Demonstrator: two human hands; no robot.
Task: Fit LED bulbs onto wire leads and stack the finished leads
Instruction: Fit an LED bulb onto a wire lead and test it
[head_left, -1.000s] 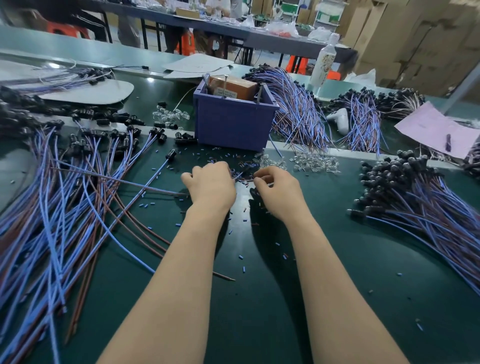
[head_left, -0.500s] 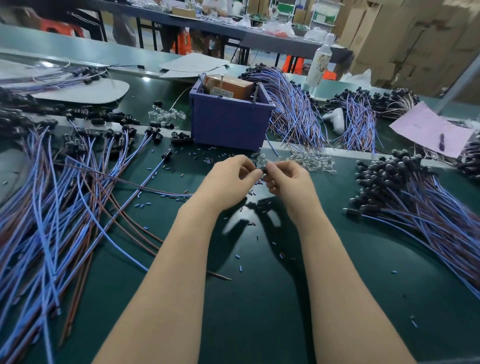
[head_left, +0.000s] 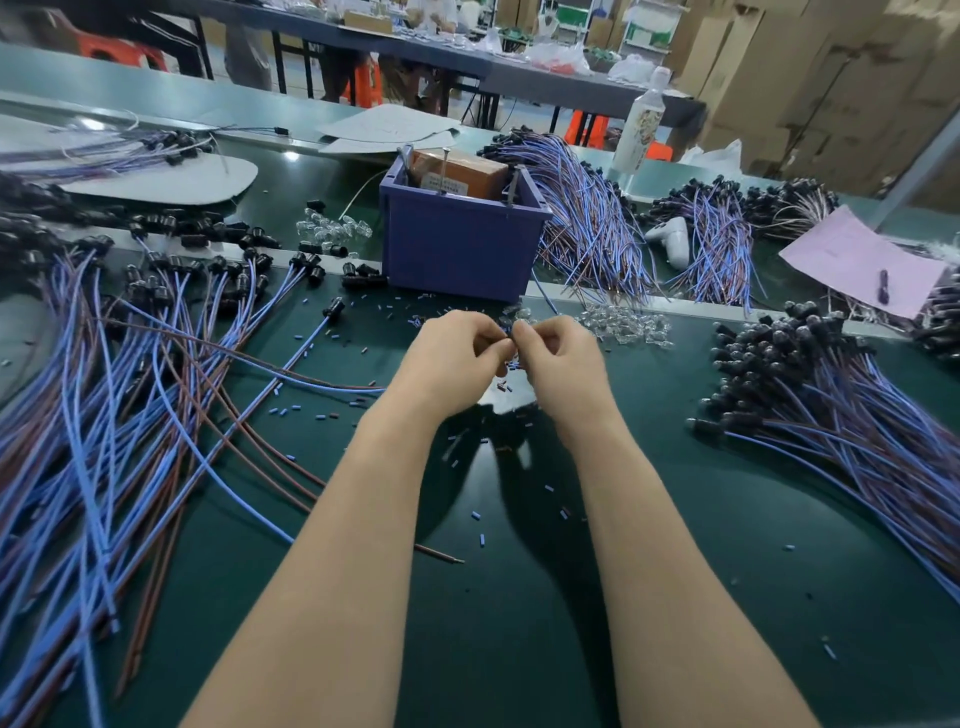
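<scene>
Two hands work above the dark green table mat (head_left: 519, 649). The left hand (head_left: 457, 358) and right hand (head_left: 563, 358) are both curled, fingertips meeting on one small part (head_left: 510, 338), type indiscernible. There are two heaps of clear LED bulbs: right heap (head_left: 626, 325) and far heap (head_left: 332, 228). One purple plastic bin (head_left: 457, 254) stands beyond. Blue-and-brown wire leads lie left (head_left: 104, 415); one finished stack (head_left: 857, 415) lies right.

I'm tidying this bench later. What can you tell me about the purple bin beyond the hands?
The purple bin looks like matte plastic: boxy, open-topped, with a flared rim. It stands upright on the green table, beyond the left hand and right hand, touched by neither. Inside are a brown cardboard box and thin metal tools. A wire bundle lies beside its right wall.
</scene>
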